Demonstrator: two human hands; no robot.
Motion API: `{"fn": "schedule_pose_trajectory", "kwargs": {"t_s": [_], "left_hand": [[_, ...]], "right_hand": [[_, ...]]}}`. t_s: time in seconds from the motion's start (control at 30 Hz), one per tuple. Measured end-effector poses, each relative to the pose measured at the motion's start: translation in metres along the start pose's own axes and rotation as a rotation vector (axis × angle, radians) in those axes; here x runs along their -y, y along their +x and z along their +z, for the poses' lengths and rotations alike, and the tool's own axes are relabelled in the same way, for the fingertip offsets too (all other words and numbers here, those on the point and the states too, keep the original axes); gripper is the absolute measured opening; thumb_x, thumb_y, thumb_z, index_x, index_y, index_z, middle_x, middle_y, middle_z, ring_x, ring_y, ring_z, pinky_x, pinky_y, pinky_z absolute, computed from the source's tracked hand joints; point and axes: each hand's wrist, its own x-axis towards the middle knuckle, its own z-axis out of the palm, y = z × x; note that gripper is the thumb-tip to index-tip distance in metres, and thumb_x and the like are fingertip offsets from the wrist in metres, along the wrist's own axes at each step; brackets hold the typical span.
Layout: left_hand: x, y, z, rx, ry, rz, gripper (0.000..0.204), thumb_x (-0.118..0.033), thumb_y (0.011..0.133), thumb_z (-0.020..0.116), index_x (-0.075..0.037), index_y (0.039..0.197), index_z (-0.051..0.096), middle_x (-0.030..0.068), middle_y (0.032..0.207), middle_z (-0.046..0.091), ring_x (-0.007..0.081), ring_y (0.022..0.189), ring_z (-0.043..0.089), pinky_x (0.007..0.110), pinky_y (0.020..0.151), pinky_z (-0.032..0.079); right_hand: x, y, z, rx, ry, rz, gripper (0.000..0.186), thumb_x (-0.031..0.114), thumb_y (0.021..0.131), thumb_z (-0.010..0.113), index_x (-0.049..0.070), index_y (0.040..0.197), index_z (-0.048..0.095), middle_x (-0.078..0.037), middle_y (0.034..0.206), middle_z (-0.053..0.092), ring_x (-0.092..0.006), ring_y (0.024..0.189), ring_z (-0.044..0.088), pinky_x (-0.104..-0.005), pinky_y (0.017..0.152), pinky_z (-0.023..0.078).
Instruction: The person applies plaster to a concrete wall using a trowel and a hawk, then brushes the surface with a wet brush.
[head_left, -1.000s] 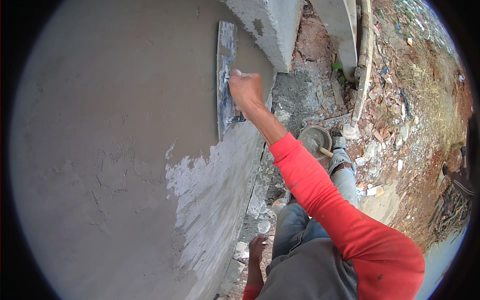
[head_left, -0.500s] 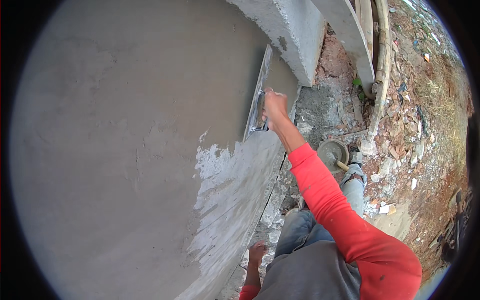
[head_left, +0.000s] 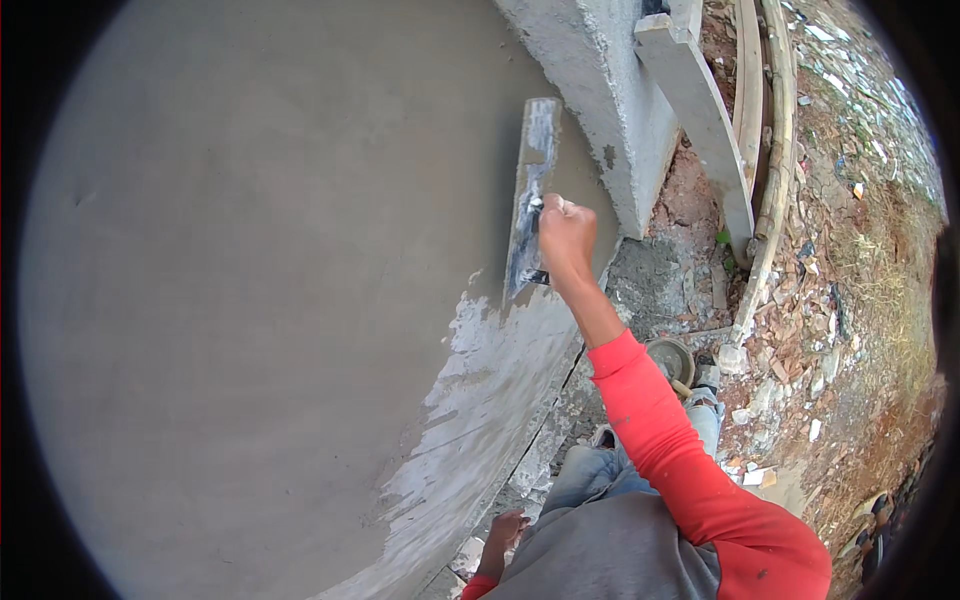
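Note:
My right hand (head_left: 567, 238) is closed around the handle of a rectangular plastering trowel (head_left: 538, 150). The long steel blade, smeared with grey mortar, is against or very near the wall, just left of a rough concrete column. Smooth grey plaster (head_left: 270, 280) covers most of the wall. Below the trowel, a ragged paler patch (head_left: 480, 385) runs down along the wall's foot. Low beside my body, well away from the trowel, my left hand (head_left: 508, 527) has curled fingers. No tool shows in it, though it is small in the view.
The concrete column (head_left: 610, 110) juts out right of the plaster. A grey board (head_left: 700, 120) and bent poles (head_left: 775, 160) lean beyond it. Near my feet stands a bucket (head_left: 668, 352) of grey mix with a wooden handle at its rim. Rubble (head_left: 800, 330) litters the ground on the right.
The trowel in my right hand now shows more of its blade face, and sits slightly right and lower in view. The view itself has shifted, moving column and bucket rightward and down.

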Motion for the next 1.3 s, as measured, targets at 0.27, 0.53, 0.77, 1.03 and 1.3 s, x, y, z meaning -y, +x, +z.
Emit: {"fn": "schedule_pose_trajectory", "kwargs": {"t_s": [0.27, 0.53, 0.77, 1.03, 1.3], "left_hand": [[-0.047, -0.054, 0.037, -0.101, -0.169, 0.066, 0.022, -0.016, 0.100, 0.062, -0.001, 0.113, 0.072, 0.0068, 0.080, 0.067, 0.0148, 0.063, 0.063, 0.030, 0.052, 0.050], [-0.120, -0.021, 0.085, -0.151, -0.154, 0.451, 0.031, -0.005, 0.090, 0.057, -0.005, 0.116, 0.072, 0.0074, 0.085, 0.071, 0.0155, 0.066, 0.067, 0.031, 0.062, 0.058], [0.010, 0.030, 0.154, -0.769, 0.302, 0.765, 0.030, -0.023, 0.089, 0.062, -0.012, 0.115, 0.074, 0.0144, 0.105, 0.075, 0.0247, 0.090, 0.074, 0.038, 0.082, 0.059], [0.239, -0.038, 0.421, -0.258, 0.210, -0.397, 0.036, -0.048, 0.083, 0.076, -0.016, 0.100, 0.080, 0.0063, 0.101, 0.078, 0.0210, 0.098, 0.074, 0.036, 0.077, 0.058], [0.231, -0.103, 0.436, -0.181, 0.615, 0.011, 0.017, -0.025, 0.078, 0.076, -0.009, 0.077, 0.073, 0.0133, 0.086, 0.075, 0.0231, 0.078, 0.074, 0.042, 0.059, 0.054]], "right_hand": [[0.099, -0.041, 0.035, 0.267, -0.144, -0.421, 0.038, 0.016, 0.089, 0.060, -0.003, 0.056, 0.055, -0.017, 0.046, 0.045, -0.0281, 0.041, 0.050, -0.0447, 0.044, 0.039], [0.016, -0.189, -0.018, 0.774, -0.417, -0.911, 0.027, 0.013, 0.085, 0.066, 0.002, 0.061, 0.065, -0.019, 0.056, 0.060, -0.0397, 0.048, 0.060, -0.0458, 0.048, 0.048], [-0.055, -0.079, -0.215, 0.619, -1.007, -0.432, 0.040, 0.028, 0.087, 0.058, -0.009, 0.084, 0.073, -0.034, 0.075, 0.065, -0.0517, 0.073, 0.065, -0.0574, 0.067, 0.048], [-0.056, -0.017, -0.297, 0.863, -1.113, -0.454, 0.052, 0.037, 0.090, 0.066, -0.013, 0.076, 0.066, -0.032, 0.064, 0.058, -0.0431, 0.059, 0.060, -0.0538, 0.067, 0.046], [-0.058, -0.062, -0.352, 1.102, -1.019, -0.506, 0.040, 0.030, 0.084, 0.072, -0.010, 0.084, 0.071, -0.027, 0.071, 0.067, -0.0386, 0.064, 0.064, -0.0474, 0.071, 0.050]]}}
